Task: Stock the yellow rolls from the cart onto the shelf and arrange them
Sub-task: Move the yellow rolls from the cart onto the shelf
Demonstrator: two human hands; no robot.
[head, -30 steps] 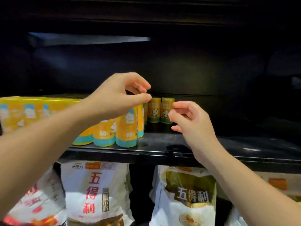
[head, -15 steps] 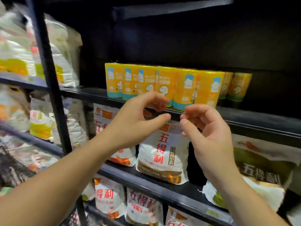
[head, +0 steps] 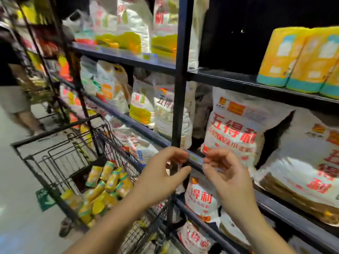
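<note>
Several yellow rolls (head: 300, 59) with teal bases stand in a row on the dark shelf (head: 229, 82) at the upper right. More yellow rolls (head: 106, 187) lie piled in the black wire cart (head: 55, 133) at the lower left. My left hand (head: 161, 178) and my right hand (head: 225, 178) hover side by side in front of a lower shelf edge, between cart and shelf. On each hand the fingers are loosely curled with the thumb apart from them, and neither holds anything.
White flour bags (head: 236, 132) with red print fill the shelves below and left of the rolls. A black upright post (head: 180, 88) stands just behind my hands. A person (head: 16, 92) stands in the aisle at the far left, beyond the cart.
The view has swung left and down from the shelf row, bringing the cart into sight. Both hands have dropped away from the rolls on the shelf, still holding nothing.
</note>
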